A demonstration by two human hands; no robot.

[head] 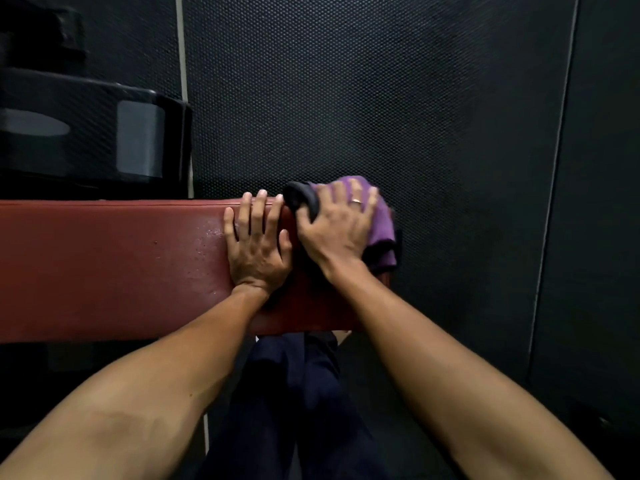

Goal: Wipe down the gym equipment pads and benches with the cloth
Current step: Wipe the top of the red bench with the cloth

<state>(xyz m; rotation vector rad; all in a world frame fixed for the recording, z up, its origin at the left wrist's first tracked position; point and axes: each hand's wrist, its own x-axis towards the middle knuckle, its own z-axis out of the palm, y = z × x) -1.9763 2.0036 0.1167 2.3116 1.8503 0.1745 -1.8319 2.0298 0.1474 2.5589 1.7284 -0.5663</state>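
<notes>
Head view, left hand flat on red bench pad, fingers spread, right hand pressing purple cloth onto pad's right end, fingers apparently splayed, slightly blurred.

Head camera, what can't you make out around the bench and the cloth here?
All in the head view:
The bench pad: its left end is cut off by the frame edge, and its right end is covered by the right hand and the cloth.
The cloth: mostly under the right hand, so I cannot tell whether purple and black are one piece.
The black equipment, upper left: too dark and cut by the edge.
The pad surface under the left hand.
</notes>
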